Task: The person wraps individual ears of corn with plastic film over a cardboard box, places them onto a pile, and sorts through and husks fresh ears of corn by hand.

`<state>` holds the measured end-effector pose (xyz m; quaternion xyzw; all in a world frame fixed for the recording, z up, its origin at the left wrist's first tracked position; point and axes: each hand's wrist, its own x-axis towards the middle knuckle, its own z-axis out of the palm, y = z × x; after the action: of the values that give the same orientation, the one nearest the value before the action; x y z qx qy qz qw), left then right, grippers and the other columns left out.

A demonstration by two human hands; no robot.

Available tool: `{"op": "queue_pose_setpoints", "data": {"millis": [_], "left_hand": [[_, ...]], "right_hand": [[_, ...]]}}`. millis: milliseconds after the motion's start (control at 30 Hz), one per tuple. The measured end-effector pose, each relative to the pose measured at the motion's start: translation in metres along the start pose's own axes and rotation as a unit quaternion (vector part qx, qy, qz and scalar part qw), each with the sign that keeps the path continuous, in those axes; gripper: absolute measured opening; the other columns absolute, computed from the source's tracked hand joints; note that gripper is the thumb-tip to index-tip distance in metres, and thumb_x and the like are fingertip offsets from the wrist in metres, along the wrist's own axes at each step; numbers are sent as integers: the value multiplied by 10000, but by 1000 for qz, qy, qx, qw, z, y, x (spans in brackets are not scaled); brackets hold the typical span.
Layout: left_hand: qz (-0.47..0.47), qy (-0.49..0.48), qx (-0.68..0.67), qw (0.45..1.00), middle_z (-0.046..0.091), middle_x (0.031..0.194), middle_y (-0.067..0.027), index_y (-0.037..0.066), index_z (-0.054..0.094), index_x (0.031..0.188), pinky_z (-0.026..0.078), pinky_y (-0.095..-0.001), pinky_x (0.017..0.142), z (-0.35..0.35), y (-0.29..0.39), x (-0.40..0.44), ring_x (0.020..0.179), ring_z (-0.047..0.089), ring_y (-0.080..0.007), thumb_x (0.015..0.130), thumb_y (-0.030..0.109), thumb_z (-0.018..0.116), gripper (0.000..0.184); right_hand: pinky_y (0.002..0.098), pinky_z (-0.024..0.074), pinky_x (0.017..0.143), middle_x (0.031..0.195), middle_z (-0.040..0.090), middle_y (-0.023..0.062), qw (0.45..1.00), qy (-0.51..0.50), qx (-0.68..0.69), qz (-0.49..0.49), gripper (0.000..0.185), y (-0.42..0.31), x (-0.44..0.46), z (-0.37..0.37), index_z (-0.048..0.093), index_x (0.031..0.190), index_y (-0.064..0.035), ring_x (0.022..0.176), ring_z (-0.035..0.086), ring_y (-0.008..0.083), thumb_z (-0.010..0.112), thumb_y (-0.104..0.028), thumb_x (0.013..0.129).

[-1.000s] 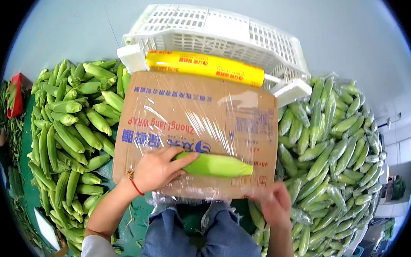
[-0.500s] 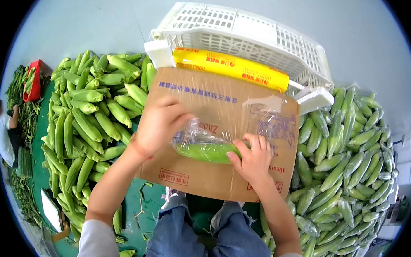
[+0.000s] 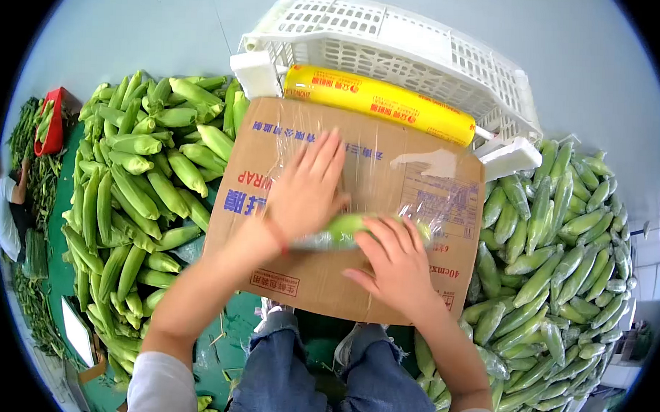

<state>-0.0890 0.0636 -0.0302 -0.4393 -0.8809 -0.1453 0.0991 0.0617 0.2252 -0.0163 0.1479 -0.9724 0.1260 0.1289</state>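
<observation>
A green husked ear of corn [image 3: 345, 230], with clear plastic film around it, lies across a flat cardboard sheet [image 3: 327, 293]. My left hand [image 3: 305, 187] is laid flat over its left part, fingers stretched out together toward the roll. On the right part rest the fingertips of my right hand [image 3: 393, 259], spread, with the thumb apart on the near side. Loose film crinkles at the ear's right end. Beyond the sheet, a yellow roll of cling film [image 3: 381, 104] sits on a rod between two white blocks.
A white plastic crate [image 3: 393, 52] stands behind the roll. Unwrapped corn [image 3: 138, 192] is heaped on the left, wrapped corn [image 3: 553, 265] on the right. At far left are a red basket [image 3: 51, 127] and another person [image 3: 10, 213].
My left hand has gone from pinched fingers at the film to lying flat on the ear. The ear has shifted slightly right, and my right hand has spread lower over it.
</observation>
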Motion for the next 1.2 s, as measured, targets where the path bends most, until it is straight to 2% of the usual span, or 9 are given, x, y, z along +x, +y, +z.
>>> {"op": "queue_pose_setpoints", "data": {"millis": [233,433,533,667,767,867,967,1100,1200], "left_hand": [[48,-353,29,934,211,1513,-301,-124,278,1406,341,-375,1111,21,-22,98,1383,317,-377,768,228,729,857],[92,-297,-6,950,298,1503,-240,-60,346,1409,398,-374,1064,13,-30,84,1333,393,-383,769,291,752,835],[-28,-183,-314,931,448,1422,-205,11,481,1355,412,-397,1048,-10,-27,65,1287,449,-397,796,280,730,669],[154,89,-319,931,489,1403,-159,75,585,1281,336,-462,1101,-34,48,-22,1345,404,-368,827,267,677,502],[28,226,-369,901,427,1428,-217,165,509,1371,434,-515,1005,-24,58,-32,1300,456,-373,823,146,654,568],[-118,168,-913,354,545,1241,-211,147,431,1385,541,-432,828,-53,78,-11,1089,606,-321,862,57,566,548],[-182,123,-878,425,575,972,-117,111,409,1300,551,-332,667,-30,54,-14,822,648,-219,925,54,510,392],[-290,148,-712,622,532,873,-56,77,424,1145,537,-317,672,-24,43,-43,772,641,-197,1033,212,424,175],[-341,195,-635,665,563,876,-64,48,494,1011,531,-319,713,-16,42,-79,797,639,-202,1047,238,389,220]], "right_hand": [[384,525,677,915,632,75,998,-62,-15,2,497,44,60,17,597,990,-90,842,628,245,763,-433,671],[376,519,538,811,655,109,961,-228,158,-15,582,-24,-33,-35,629,1002,-73,673,662,276,730,-564,705],[348,532,604,810,660,130,908,-285,287,110,602,-30,-82,-52,594,1130,-86,685,670,256,722,-530,745],[323,507,518,751,608,178,508,-84,692,506,699,-38,-78,-49,472,1316,-77,624,631,278,588,-588,853],[327,480,429,704,557,181,129,-185,919,322,731,-42,-56,-28,389,1378,-85,516,565,265,368,-658,924],[297,448,390,703,553,174,61,-181,949,250,793,-61,-33,-11,347,1417,-88,454,523,222,289,-698,914],[267,415,351,703,550,167,10,-181,968,175,857,-64,-15,-9,304,1457,-90,391,481,178,209,-738,904],[255,446,470,902,648,157,566,-157,704,400,738,-28,-40,-28,329,1453,-69,539,578,148,713,-289,862],[275,510,630,1019,673,112,891,42,383,238,582,-21,-45,-48,529,1300,-36,719,649,157,777,-118,780]]}}
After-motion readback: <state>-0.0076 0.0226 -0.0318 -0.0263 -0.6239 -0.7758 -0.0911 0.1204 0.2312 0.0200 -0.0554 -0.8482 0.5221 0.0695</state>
